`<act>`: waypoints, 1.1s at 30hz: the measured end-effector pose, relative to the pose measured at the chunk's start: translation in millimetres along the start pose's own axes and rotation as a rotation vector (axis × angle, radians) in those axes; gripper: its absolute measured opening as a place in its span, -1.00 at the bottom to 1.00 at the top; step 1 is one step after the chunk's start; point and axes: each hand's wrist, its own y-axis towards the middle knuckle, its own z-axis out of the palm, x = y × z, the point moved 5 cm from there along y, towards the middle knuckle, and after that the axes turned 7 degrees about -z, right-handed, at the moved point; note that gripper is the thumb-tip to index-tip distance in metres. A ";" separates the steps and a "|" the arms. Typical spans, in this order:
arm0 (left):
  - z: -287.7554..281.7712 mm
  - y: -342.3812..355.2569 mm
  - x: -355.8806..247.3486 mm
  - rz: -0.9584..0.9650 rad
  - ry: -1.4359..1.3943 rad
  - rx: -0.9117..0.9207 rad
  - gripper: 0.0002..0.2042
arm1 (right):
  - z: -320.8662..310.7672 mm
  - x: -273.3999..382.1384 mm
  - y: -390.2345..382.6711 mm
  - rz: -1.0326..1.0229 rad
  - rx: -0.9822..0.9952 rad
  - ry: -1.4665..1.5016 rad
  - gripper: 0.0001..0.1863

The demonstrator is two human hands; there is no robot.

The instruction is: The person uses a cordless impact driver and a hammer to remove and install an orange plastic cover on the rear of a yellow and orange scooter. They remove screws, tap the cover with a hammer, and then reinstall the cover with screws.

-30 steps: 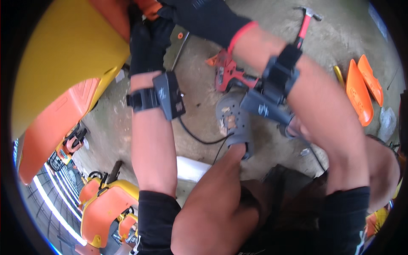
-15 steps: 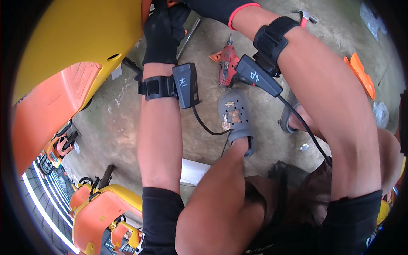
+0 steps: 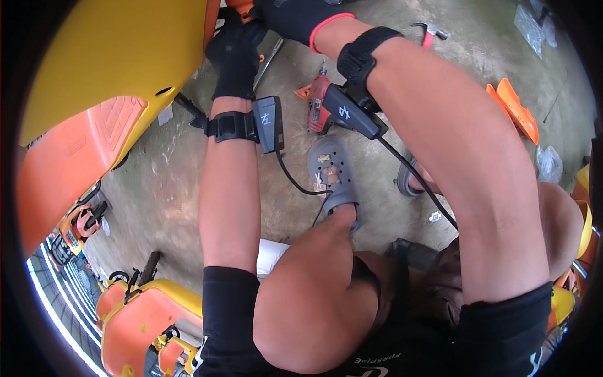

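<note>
At the top of the head view, my left hand, in a black glove, has its fingers bent at a small orange part beside a large yellow-and-orange panel. My gloved right hand is at the same part, partly over it; what exactly either hand grips is hidden. Just below them, a metal tool lies on the floor, and a red power driver with an upright bit sits above my grey clog.
A hammer and plastic bags lie at upper right, two orange curved pieces at right. More yellow-and-orange assemblies stand at lower left and along the right rim. A white flat item lies by my left knee.
Over the last second both arms shift and tilt slightly as the view moves, with the big panel sliding in the frame. My hands stay together at the orange part.
</note>
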 end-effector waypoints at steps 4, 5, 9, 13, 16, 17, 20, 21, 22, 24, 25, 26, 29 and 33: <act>-11.4 -1.5 -7.2 -0.012 0.017 0.002 -0.54 | 7.6 9.1 2.8 0.010 -0.096 -0.007 -0.79; -10.8 -3.7 8.1 -0.392 -0.381 0.054 -0.53 | 9.6 8.9 1.8 0.046 -0.079 0.019 -0.79; -20.9 -15.0 -26.3 0.249 0.705 0.028 -0.54 | -1.3 9.9 -3.8 0.063 -0.118 0.075 -0.81; -29.2 -10.8 0.5 -0.344 -0.302 0.116 -0.61 | -21.1 12.1 -13.7 0.081 -0.159 0.152 -0.83; -31.1 -17.4 -9.0 -0.396 -0.520 0.162 -0.63 | -19.7 11.3 -13.6 0.194 -0.119 0.261 -0.82; -37.4 -22.8 -24.7 -0.195 -0.212 0.178 -0.63 | -21.3 10.1 -13.7 0.226 -0.219 0.326 -0.81; -38.9 -27.4 -40.6 -0.234 -0.276 0.248 -0.68 | -10.1 5.1 -21.8 0.340 -0.270 0.481 -0.79; -40.4 -27.9 -44.5 -0.212 -0.233 0.269 -0.70 | -9.1 4.3 -29.1 0.354 -0.290 0.476 -0.79; -41.1 -28.3 -46.7 -0.190 -0.191 0.288 -0.71 | -11.7 4.1 -38.5 0.369 -0.310 0.471 -0.80; -39.7 -30.1 -55.7 0.145 0.295 0.297 -0.72 | -27.0 -2.2 -68.8 0.393 -0.253 0.492 -0.81; -39.3 -30.8 -46.5 -0.011 0.044 0.352 -0.74 | -36.8 -5.8 -78.6 0.354 -0.105 0.555 -0.81; -40.1 -35.1 -37.8 -0.174 -0.233 0.385 -0.76 | -53.6 -4.4 -89.0 0.305 0.013 0.604 -0.80; -45.2 -62.4 -21.1 -0.693 -0.835 0.469 -0.76 | -133.7 -24.0 -117.6 0.488 0.474 0.972 -0.77; -90.9 -109.5 -41.2 -0.921 -0.544 0.641 -0.70 | -270.3 -50.4 -162.6 0.602 0.702 0.708 -0.63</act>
